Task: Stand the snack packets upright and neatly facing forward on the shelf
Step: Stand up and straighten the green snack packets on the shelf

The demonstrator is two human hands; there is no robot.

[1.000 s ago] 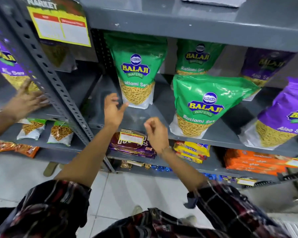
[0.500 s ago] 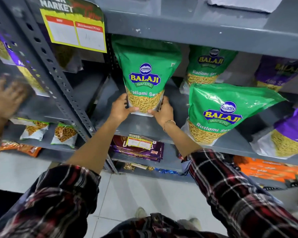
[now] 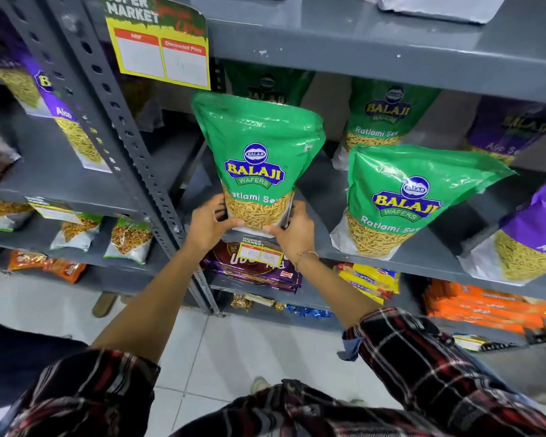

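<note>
nearest the camera are two plaid sleeves [image 3: 423, 367], pushed up on bare forearms that reach to the grey shelf [image 3: 423, 260]. a thin bracelet [image 3: 306, 255] sits on the right wrist. the left hand [image 3: 207, 223] and right hand [image 3: 292, 228] are clamped on the bottom corners of a green packet [image 3: 257, 159], one hand at each side, thumbs across the front of its clear window. the packet stands upright at the shelf's front edge, label facing out, its base right above a small price tag [image 3: 260, 252] hanging off the lip. just right of it a second green packet [image 3: 401, 197] stands on the same shelf, leaning with its top tipped to the right, apart from the held one. further right a purple packet [image 3: 530, 244] leans too. behind, at the back of the shelf, another green packet [image 3: 382, 121] stands upright, and a darker one [image 3: 268, 86] is half hidden behind the held packet. a yellow sign [image 3: 161, 42] hangs from the shelf above, beside the perforated upright [image 3: 120, 127].
</note>
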